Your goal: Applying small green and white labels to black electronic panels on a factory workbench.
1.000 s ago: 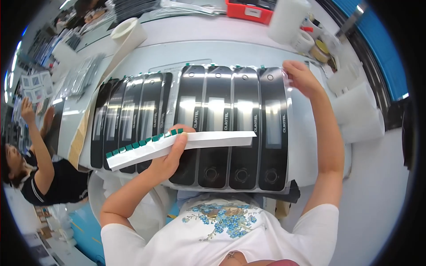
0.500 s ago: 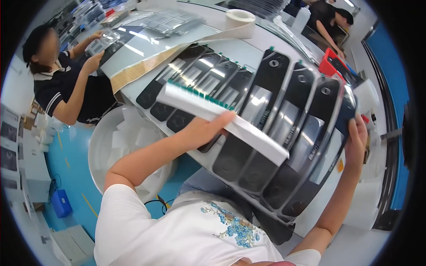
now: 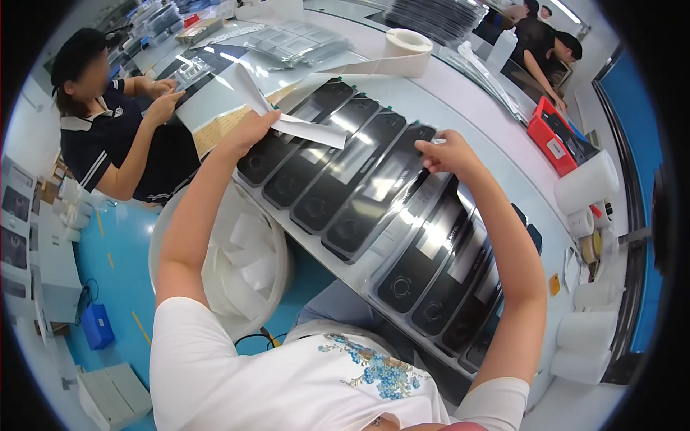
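Observation:
My left hand (image 3: 256, 131) is closed on a folded white paper strip (image 3: 309, 131), which sticks out on both sides of the fingers above the far left end of a row of panels. The panels are black, glossy and rounded, each with a ring mark near its close end; one black panel (image 3: 359, 208) lies mid-row. Small green tabs show at the far ends of several. My right hand (image 3: 449, 154) pinches with thumb and fingers beside the far end of a middle panel; what lies between the fingertips is too small to make out. My right forearm covers part of the right-hand panels.
A white bin (image 3: 287, 266) holding white paper scraps stands left of the table. Farther back are a tape roll (image 3: 406, 44), clear plastic trays (image 3: 287, 44) and a red box (image 3: 550, 133). One person works at the left, others at the far right.
My left hand has carried the white strip left and away from me, off the middle panels. My right hand has left the row's right edge and come inward; the right-hand panels sit lower.

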The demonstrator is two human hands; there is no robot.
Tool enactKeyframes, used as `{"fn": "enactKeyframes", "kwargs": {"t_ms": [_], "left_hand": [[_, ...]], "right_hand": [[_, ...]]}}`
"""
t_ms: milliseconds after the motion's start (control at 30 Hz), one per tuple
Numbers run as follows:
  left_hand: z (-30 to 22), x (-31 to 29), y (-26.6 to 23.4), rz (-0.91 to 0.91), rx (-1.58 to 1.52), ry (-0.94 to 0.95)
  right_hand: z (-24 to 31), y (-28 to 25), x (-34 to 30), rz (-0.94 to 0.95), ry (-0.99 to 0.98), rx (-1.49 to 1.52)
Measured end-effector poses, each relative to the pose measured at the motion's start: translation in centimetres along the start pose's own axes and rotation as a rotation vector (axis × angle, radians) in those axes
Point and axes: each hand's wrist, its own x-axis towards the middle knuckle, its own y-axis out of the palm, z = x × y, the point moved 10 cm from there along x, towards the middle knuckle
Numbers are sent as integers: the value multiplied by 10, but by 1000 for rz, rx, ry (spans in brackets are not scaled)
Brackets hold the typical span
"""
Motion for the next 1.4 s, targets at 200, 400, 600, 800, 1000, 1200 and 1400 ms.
{"fn": "enactKeyframes", "kwargs": {"t_ms": [200, 400, 600, 800, 1000, 1200, 1400], "left_hand": [[-20, 8, 4, -46, 140, 347], [-6, 7, 19, -90, -21, 230], [36, 37, 11, -488, 269, 276], [-15, -25, 19, -587, 139, 465], [-41, -44, 37, -530, 369, 597], [-40, -48, 49, -480, 568, 586], [-35, -20, 52, -345, 588, 438]], "right_hand": [[46, -14, 13, -352, -376, -991], [33, 4, 72, -237, -63, -899], [38, 23, 90, -67, -204, -1015], [47, 3, 62, -244, -404, -721], [26, -3, 53, 41, -142, -1004], [133, 60, 79, -182, -681, -796], [150, 126, 149, 121, -553, -1006]]}}
